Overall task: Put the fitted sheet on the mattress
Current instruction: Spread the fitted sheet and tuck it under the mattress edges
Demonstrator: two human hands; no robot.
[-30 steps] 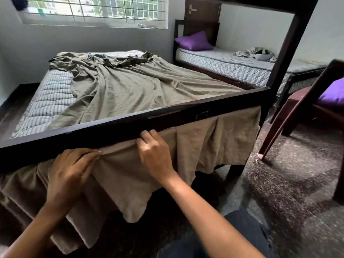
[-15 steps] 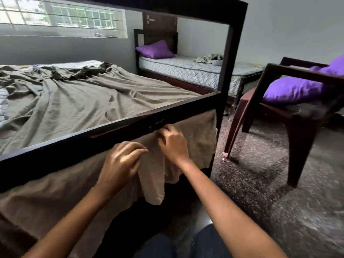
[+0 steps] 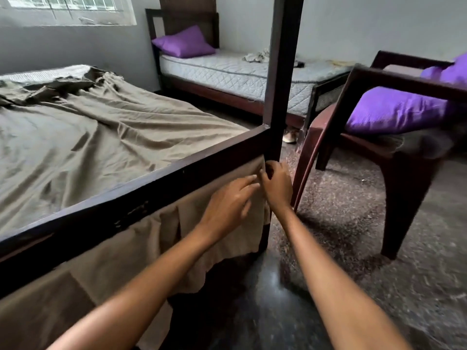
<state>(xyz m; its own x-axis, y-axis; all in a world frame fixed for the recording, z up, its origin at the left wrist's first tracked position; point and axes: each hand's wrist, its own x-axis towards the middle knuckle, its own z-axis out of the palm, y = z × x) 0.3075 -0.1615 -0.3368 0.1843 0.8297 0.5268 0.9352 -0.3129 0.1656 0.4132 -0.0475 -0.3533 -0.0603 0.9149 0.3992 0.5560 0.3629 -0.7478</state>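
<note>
An olive-brown fitted sheet [image 3: 96, 137] lies wrinkled over the mattress [image 3: 43, 73], whose quilted top shows bare only at the far head end. The sheet's near edge hangs below the dark wooden footboard rail [image 3: 141, 188]. My right hand [image 3: 276, 184] pinches the sheet's corner right beside the bed post [image 3: 278, 79], just under the rail. My left hand [image 3: 228, 203] lies with straight fingers against the hanging cloth, its fingertips touching the right hand.
A second bed [image 3: 240, 74] with a bare mattress and a purple pillow [image 3: 183, 42] stands behind. A dark red chair [image 3: 394, 157] holding purple pillows [image 3: 394, 109] stands close on the right. Speckled floor [image 3: 341, 223] lies between the chair and the bed post.
Both hands have slid rightwards along the sheet's hanging edge, from the rail's middle to the right corner post. The view has swung right with them.
</note>
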